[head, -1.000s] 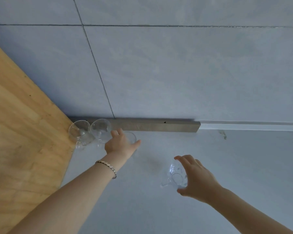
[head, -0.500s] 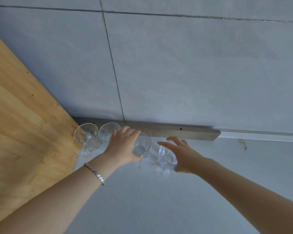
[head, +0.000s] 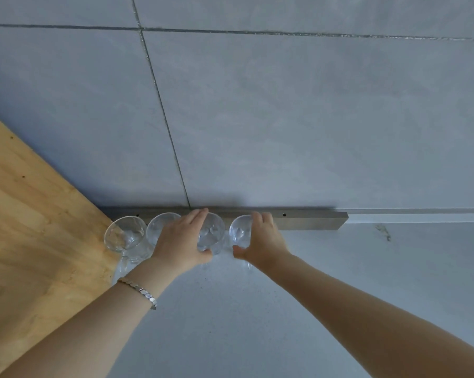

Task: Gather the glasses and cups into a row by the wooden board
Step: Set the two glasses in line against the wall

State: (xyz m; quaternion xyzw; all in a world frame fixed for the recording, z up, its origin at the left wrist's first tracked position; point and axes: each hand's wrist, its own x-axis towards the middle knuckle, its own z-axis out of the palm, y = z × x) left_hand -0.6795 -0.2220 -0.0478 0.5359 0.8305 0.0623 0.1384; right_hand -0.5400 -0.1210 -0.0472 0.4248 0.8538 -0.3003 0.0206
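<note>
Several clear glasses stand in a row on the grey counter against the back wall, starting at the wooden board [head: 31,241] on the left. The leftmost glass [head: 124,236] touches the board's edge, and a second glass [head: 159,230] stands beside it. My left hand [head: 181,241] is wrapped around the third glass [head: 212,236], fingers behind it and thumb in front. My right hand [head: 260,241] grips the fourth glass [head: 240,233] from its right side.
A grey metal strip [head: 306,221] runs along the foot of the tiled wall [head: 257,118] just behind the glasses. The grey counter [head: 230,323] stretches toward me and to the right. A bracelet sits on my left wrist.
My right hand carried its glass leftward and back into line against the metal strip. My left hand shifted the third glass back beside the second. The camera view moved closer.
</note>
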